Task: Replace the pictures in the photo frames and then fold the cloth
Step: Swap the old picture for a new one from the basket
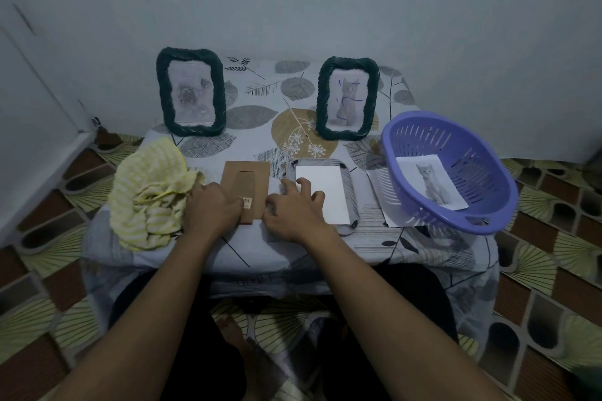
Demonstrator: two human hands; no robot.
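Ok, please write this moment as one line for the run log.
left hand: grips backing board | right hand: open, at face-down frame | cloth: crumpled, not folded

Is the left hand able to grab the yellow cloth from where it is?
Probably yes. The left hand is right beside the yellow cloth, nothing between them, but it holds the brown board now.

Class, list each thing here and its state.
Left frame, upright, picture in.
Right frame, upright, cat picture in.
Third frame, face-down, back off.
Right hand, fingertips on that frame.
Backing board, off, gripped by left hand.
Cloth, crumpled, unfolded.
Basket, cat print inside.
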